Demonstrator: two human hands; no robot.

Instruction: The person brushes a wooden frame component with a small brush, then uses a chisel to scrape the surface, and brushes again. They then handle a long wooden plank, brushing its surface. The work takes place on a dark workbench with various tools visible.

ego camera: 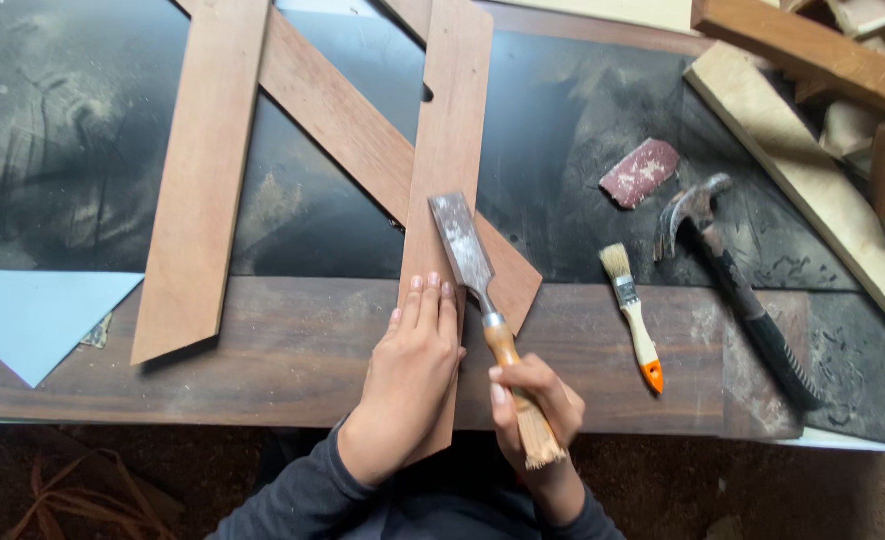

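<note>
- Fingers of the right hand (534,400) wrap the chisel (487,310) handle.
- Left hand (414,370) lies flat, fingers extended, on the wooden board (449,150) beside the chisel.

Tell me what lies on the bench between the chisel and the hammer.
In the head view, a small paintbrush with an orange-tipped handle lies between the chisel and the hammer. A piece of red sandpaper sits farther up.

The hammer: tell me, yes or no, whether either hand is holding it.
No: the hammer lies alone on the bench, while the right hand grips a chisel and the left hand presses a board.
</note>
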